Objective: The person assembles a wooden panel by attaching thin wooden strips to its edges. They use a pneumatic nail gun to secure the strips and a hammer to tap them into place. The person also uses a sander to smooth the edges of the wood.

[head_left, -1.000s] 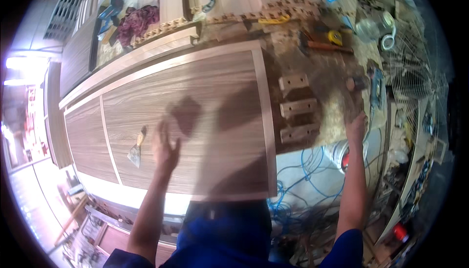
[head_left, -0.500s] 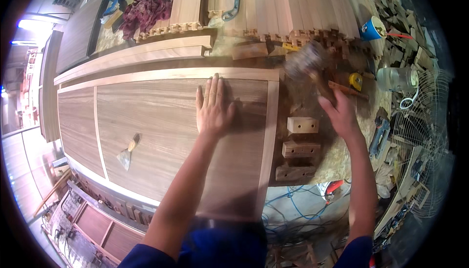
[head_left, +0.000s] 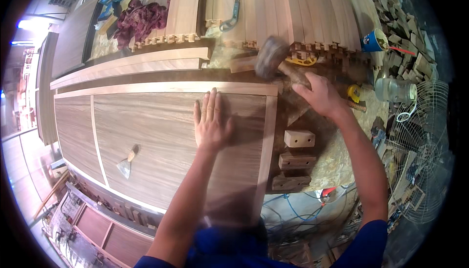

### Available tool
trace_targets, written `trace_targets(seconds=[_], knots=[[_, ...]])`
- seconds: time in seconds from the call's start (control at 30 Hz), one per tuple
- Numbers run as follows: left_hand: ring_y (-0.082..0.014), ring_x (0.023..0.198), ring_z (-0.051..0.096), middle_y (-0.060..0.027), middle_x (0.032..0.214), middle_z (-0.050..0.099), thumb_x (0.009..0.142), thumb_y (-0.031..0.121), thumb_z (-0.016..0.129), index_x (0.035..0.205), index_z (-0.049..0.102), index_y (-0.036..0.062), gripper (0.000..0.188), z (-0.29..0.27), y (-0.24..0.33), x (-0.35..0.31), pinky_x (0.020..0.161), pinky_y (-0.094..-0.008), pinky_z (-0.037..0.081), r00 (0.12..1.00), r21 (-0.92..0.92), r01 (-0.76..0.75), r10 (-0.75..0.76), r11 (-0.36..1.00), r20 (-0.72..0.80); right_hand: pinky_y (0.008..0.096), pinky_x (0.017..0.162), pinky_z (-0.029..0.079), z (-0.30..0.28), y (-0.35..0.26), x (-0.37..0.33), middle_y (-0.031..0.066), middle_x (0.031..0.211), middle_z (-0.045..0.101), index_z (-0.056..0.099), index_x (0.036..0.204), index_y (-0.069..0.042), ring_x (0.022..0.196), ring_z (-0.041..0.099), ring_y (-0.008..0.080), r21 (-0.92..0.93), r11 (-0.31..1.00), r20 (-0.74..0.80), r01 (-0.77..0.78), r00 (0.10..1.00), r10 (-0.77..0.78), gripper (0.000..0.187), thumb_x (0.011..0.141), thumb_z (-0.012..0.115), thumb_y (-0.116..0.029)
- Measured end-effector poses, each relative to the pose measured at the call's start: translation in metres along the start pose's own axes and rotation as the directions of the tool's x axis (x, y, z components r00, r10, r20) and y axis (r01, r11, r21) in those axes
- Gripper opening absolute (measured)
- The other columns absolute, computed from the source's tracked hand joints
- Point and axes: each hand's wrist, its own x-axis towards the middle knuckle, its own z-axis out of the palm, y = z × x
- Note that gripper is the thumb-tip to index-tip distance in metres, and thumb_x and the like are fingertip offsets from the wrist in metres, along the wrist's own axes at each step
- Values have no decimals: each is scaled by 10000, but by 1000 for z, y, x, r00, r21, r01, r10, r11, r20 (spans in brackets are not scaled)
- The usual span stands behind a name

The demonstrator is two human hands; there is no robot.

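Note:
My left hand lies flat with fingers stretched toward the far rail of a framed wooden panel. In my right hand is the handle of a mallet with a dark, worn head. The mallet is raised near the panel's far right corner, its head slightly blurred and apart from the frame as far as I can see. A scraper with a wide blade rests on the panel's left half. Beside the panel's right edge sit three drilled wooden blocks in a row.
Loose wooden rails lie beyond the panel. Farther back are stacked boards with notched ends, a crumpled maroon cloth and a metal bar tool. A paper cup, a glass jar, a yellow tape measure and a wire fan guard stand right.
My right hand has swung the mallet leftward, bringing its head closer to the panel's far right corner. My left hand stays flat on the panel, while the view has shifted slightly.

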Motion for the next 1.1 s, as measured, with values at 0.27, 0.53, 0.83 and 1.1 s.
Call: trace_targets(seconds=[0.27,0.53,0.83,1.1], knots=[[-318,1633,195,-125,1759,244,983,411,605,1671,261,39,855,2,-4,5,1327,-544,91,1000,-10,-13,13,1000,-28,534,757,519,6,13,1,310,846,658,580,993,49,855,674,492,-55,998,-72,19,997,-23,422,1007,669,-363],[-274,1648,148,-104,1774,201,979,396,618,1691,201,56,892,3,8,5,1343,-508,45,998,26,-1,-1,1000,62,514,750,526,66,88,-88,229,900,682,638,1025,12,863,692,431,79,995,-326,-61,942,84,402,951,744,-369],[-256,1648,147,-83,1776,198,1013,446,549,1694,202,83,846,8,2,0,1350,-504,49,995,132,-69,78,989,-67,405,645,538,65,198,-214,79,690,583,607,993,-5,662,633,210,564,570,217,-597,773,596,276,986,710,-262],[-241,1646,145,-86,1768,214,1042,394,537,1696,199,96,794,16,13,2,1350,-465,62,994,172,-74,86,982,-63,538,961,532,48,385,-287,272,1271,644,534,1417,-48,1156,636,482,-160,619,-871,-769,405,278,554,983,708,-345]])
